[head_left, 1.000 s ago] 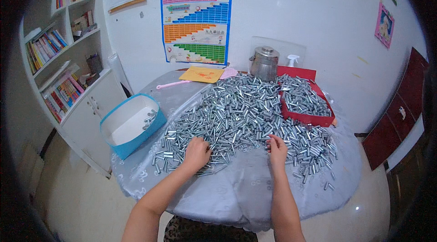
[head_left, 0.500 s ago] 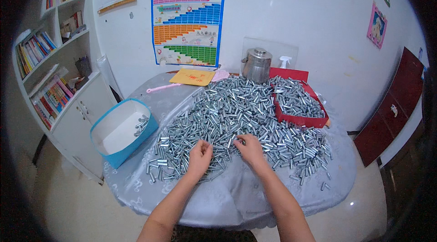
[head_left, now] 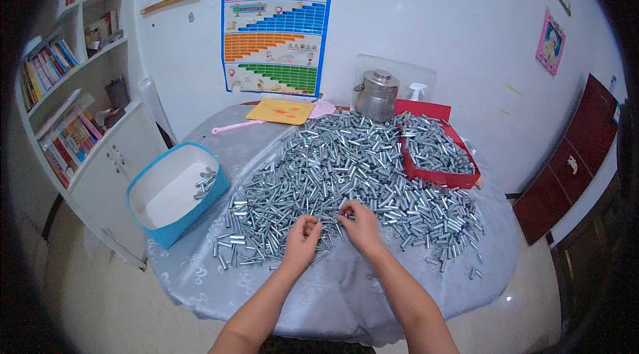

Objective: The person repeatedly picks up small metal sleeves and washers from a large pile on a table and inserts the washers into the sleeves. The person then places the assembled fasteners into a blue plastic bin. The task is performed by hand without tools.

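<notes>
A broad heap of small shiny metal sleeves and bolts [head_left: 339,161] covers the middle of the table. Over its near edge, my left hand [head_left: 303,241] is closed, thumb and fingers pinched together. Just beside it, my right hand [head_left: 361,226] is pinched too, its fingertips pointing toward the left ones with a small gap between. Whatever is in either pinch is too small to tell apart from the metal pieces behind. Left of the heap stands a blue box [head_left: 163,237] with a white inside and a few metal pieces at its right end.
A red box [head_left: 439,177] full of metal pieces stands at the right. Behind the heap are a steel pot [head_left: 377,95], a white spray bottle [head_left: 417,91], a yellow envelope [head_left: 279,111] and a pink-handled paddle [head_left: 237,127]. A silvery cloth [head_left: 326,307] covers the table. Bookshelves [head_left: 100,114] line the left.
My left hand has moved right and slightly nearer to me, closer to the right hand. The right hand has shifted slightly nearer to me. The view has tilted a little.
</notes>
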The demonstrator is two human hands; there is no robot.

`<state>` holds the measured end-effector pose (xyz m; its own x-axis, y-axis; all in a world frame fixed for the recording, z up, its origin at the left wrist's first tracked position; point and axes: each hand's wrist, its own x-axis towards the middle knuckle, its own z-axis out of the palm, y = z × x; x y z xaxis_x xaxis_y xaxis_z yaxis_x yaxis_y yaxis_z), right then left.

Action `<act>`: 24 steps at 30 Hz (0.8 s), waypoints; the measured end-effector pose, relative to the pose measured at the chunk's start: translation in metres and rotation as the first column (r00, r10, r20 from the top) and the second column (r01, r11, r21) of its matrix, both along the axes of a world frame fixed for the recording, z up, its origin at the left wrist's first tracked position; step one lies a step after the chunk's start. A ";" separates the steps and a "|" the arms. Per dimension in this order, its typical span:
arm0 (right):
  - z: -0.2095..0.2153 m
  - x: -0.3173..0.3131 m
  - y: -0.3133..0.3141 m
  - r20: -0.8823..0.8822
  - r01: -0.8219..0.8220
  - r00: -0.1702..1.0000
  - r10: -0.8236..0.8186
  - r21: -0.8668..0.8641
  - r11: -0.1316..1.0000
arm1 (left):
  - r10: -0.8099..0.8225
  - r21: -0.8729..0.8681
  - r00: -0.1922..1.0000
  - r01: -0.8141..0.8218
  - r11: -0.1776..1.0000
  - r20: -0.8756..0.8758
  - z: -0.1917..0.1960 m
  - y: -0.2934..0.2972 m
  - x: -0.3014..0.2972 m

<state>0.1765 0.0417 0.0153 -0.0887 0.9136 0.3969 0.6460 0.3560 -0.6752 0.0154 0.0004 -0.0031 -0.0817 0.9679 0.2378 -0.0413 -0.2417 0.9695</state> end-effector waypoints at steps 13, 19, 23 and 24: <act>0.004 0.015 -0.044 -0.341 -0.147 0.931 0.133 -0.016 0.989 | -0.016 0.074 0.978 0.032 0.997 -0.210 0.001 -0.007 -0.003; 0.006 0.022 -0.044 -0.232 -0.185 0.950 0.208 0.116 0.976 | -0.056 0.053 0.966 0.072 0.996 -0.253 0.010 -0.011 0.000; 0.007 0.025 -0.045 -0.136 -0.204 0.964 0.228 0.171 0.964 | -0.062 0.036 0.962 0.074 0.997 -0.266 0.009 -0.012 0.000; 0.007 0.026 -0.045 -0.136 -0.204 0.964 0.230 0.177 0.963 | -0.057 0.046 0.965 0.071 0.996 -0.257 0.007 -0.011 0.000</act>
<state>0.2020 -0.0034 0.0225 -0.2042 0.8026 0.5605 0.4342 0.5875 -0.6829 0.0156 -0.0102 0.0035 0.0500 0.9543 0.2947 0.1886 -0.2988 0.9355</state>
